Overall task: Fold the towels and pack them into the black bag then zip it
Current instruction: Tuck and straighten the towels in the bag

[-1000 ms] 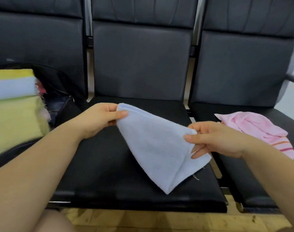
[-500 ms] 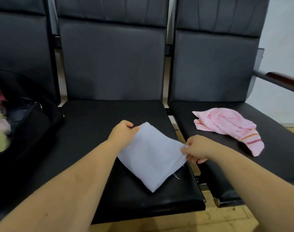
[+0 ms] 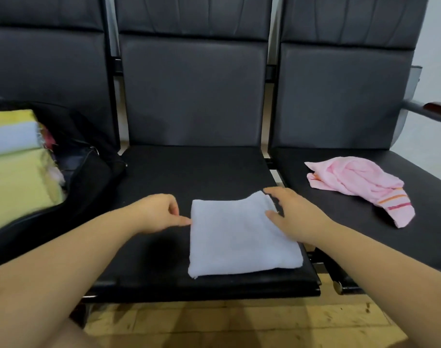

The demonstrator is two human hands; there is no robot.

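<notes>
The folded towel (image 3: 242,237) lies flat on the middle seat (image 3: 189,172), between my hands. My right hand (image 3: 293,214) rests open on its right edge; my left hand (image 3: 161,213), loosely curled, touches its left edge. The bag (image 3: 88,172) sits left, nearer that hand.

The folded towel (image 3: 242,237) is light blue. Another towel (image 3: 352,182) is pink with orange and pink stripes. The bag (image 3: 88,172) and seats (image 3: 194,169) are black.

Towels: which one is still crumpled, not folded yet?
The pink towel on the right-hand seat, lying bunched up; the light blue towel lies folded flat.
</notes>
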